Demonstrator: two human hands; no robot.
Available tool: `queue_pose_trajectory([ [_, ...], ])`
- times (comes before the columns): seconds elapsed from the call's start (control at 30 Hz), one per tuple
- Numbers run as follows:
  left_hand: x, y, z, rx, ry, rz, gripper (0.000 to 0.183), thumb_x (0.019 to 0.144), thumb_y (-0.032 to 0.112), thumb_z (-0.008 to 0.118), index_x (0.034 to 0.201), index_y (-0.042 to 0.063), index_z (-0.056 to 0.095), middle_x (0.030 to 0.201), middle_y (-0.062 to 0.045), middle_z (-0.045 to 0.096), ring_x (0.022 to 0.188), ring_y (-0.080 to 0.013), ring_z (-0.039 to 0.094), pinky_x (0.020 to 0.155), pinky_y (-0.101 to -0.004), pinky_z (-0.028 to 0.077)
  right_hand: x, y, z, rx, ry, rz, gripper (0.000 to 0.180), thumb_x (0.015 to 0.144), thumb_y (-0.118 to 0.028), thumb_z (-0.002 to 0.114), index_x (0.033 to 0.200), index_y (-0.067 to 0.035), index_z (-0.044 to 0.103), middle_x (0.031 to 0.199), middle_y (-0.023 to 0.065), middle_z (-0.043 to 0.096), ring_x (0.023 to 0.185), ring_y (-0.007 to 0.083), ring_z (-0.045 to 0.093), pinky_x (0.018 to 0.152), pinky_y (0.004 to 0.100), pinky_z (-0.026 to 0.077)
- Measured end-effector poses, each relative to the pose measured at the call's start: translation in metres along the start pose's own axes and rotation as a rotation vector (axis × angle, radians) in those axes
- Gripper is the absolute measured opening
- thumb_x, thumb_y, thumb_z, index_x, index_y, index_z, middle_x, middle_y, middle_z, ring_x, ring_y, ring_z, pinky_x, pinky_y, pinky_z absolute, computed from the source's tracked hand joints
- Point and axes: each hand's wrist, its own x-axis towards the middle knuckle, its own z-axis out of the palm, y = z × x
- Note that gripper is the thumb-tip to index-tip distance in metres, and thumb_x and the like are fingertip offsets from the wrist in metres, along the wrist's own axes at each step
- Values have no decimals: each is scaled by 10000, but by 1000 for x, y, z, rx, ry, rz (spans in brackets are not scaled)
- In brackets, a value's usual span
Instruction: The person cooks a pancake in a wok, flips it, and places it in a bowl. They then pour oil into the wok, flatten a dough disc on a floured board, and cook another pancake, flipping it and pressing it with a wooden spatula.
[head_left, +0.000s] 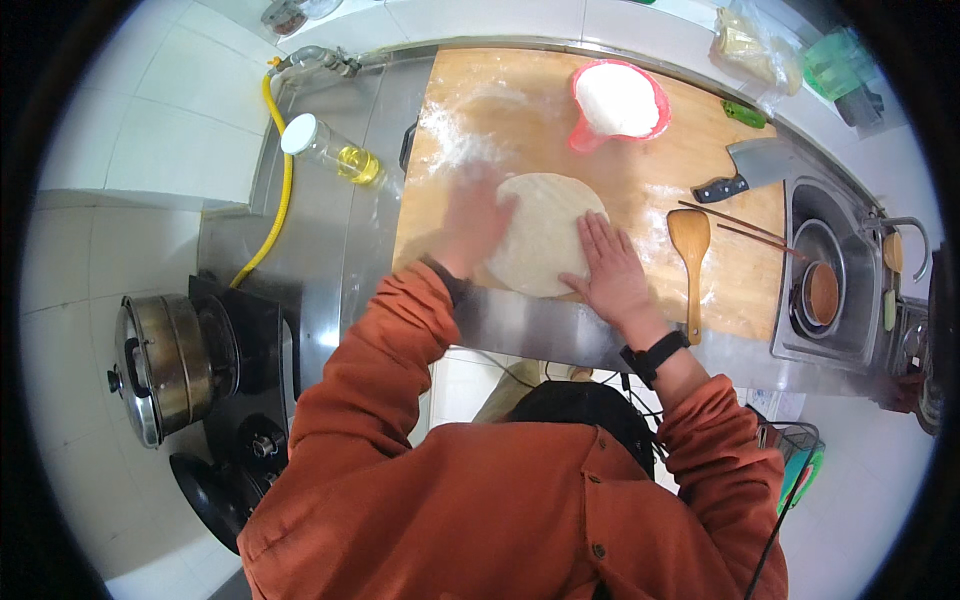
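Note:
A flat round sheet of dough (544, 232) lies on the floured wooden board (517, 67), near its front edge. My right hand (611, 266) rests with spread fingers on the dough's right edge, holding nothing. At the left edge of the dough is my left hand (476, 221), blurred; its fingers reach the dough's rim, and whether they grip it cannot be told. Loose white flour (457, 139) is scattered on the board beyond my left hand. Behind the dough stands a red scoop-shaped container (664, 112) full of white flour.
Right of the dough lie a wooden spatula (690, 240), chopsticks (750, 235), a cleaver (757, 163) and a green pepper (744, 114). A sink (862, 330) with bowls borders the board. To the left are an oil jar (330, 150), a yellow hose (285, 195) and a steamer pot (172, 367) on the stove.

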Motion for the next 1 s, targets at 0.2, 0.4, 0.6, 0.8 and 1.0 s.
queue_pose_trajectory([
  [0.2, -48, 7, -15, -148, -569, 283, 655, 859, 368, 518, 1349, -18, 316, 1393, -244, 314, 1322, -384, 234, 1084, -428, 194, 0, 8, 3, -11, 14, 37, 838, 788, -495, 567, 1376, 20, 266, 1434, 180, 276, 1342, 291, 233, 1101, 392, 174],
  [0.4, -66, 10, -19, -143, -280, 14, 685, 820, 324, 581, 1326, -58, 320, 1383, -232, 331, 1311, -350, 277, 1076, -414, 223, -3, 11, -1, -42, 20, 70, 849, 776, -504, 582, 1384, -5, 265, 1442, 177, 259, 1348, 303, 218, 1107, 398, 162],
  [0.6, -60, 17, -37, 243, 21, -325, 686, 787, 317, 620, 1300, -52, 354, 1364, -231, 351, 1283, -343, 317, 1058, -427, 249, -5, 14, 0, -50, 43, 48, 857, 765, -509, 593, 1383, -11, 271, 1438, 168, 273, 1347, 323, 210, 1107, 399, 159],
  [0.8, -78, 30, -4, -132, -191, -46, 715, 797, 383, 601, 1310, -46, 346, 1367, -219, 363, 1286, -357, 313, 1072, -435, 223, -9, 17, -12, -92, -24, 126, 867, 754, -487, 616, 1366, 26, 278, 1427, 194, 277, 1338, 345, 212, 1107, 409, 149],
  [1.0, -46, -8, 14, -42, -14, 26, 610, 882, 319, 495, 1315, -73, 318, 1347, -267, 358, 1290, -375, 298, 1079, -423, 220, -4, 7, -11, -36, 78, 135, 863, 757, -464, 622, 1353, 58, 278, 1410, 241, 277, 1337, 355, 216, 1101, 418, 160],
])
